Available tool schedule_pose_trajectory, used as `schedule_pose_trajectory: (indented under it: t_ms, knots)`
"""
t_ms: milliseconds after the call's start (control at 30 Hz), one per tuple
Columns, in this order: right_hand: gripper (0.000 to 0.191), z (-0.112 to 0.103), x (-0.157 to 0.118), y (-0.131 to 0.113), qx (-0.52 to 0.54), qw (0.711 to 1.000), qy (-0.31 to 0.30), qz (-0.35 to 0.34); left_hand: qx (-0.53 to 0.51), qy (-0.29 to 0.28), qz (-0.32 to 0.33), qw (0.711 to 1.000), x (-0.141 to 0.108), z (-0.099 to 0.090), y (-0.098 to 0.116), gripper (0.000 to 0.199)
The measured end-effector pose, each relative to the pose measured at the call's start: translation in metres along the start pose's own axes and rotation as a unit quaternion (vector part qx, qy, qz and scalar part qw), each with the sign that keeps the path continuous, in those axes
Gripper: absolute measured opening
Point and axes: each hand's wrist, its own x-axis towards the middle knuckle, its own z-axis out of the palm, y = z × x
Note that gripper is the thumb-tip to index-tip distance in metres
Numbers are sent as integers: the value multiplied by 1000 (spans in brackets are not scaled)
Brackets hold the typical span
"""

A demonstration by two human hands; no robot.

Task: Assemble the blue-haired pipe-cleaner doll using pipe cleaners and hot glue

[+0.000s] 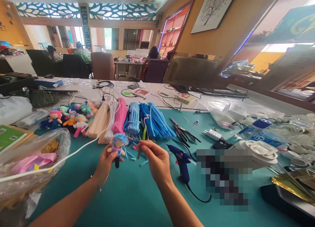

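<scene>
The work surface is a green mat (137,197) on the near part of a white tabletop (154,102). The left hand (105,164) is closed around a blue-haired doll (119,147), held upright above the mat. The right hand (155,157) is beside it, thumb and index fingertips pinched nearly together at a thin green strip (139,154) (whether it is gripped cannot be told). Bundled fuzzy stems (120,117) stand behind the hands, finished dolls (80,124) to their left. Pliers (184,132) and a blue glue gun (181,161) lie at right. Beyond the table, people sit near chairs (103,64); a framed tree picture (212,9) hangs on an orange wall (187,43).
</scene>
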Motion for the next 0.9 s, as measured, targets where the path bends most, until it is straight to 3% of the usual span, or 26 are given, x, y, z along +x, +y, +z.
schedule_pose_trajectory:
  t_ms: [133,267,300,400,500,567,700,900]
  knots:
    - [35,5,-3,-16,110,993,16,26,32,-37,3,999,-2,-3,-3,27]
    - [71,3,4,-30,112,991,-63,46,55,-78,-24,995,-4,-5,-4,24]
    - [69,1,7,-33,100,988,-93,75,57,-92,-34,994,-4,-5,-4,24]
    - [40,-2,15,-43,60,969,-174,166,63,-129,-60,988,-6,-5,-3,22]
    - [27,-1,22,-45,17,955,-215,204,71,-150,-85,982,-7,-4,-2,23]
    - [21,3,24,-44,-25,952,-228,203,72,-163,-97,979,-7,-4,-2,24]
    - [39,10,27,-44,-157,940,-247,177,83,-182,-102,975,-7,-5,-2,26]
    - [15,12,31,-50,-311,910,-256,101,99,-190,-104,971,-9,-5,1,23]
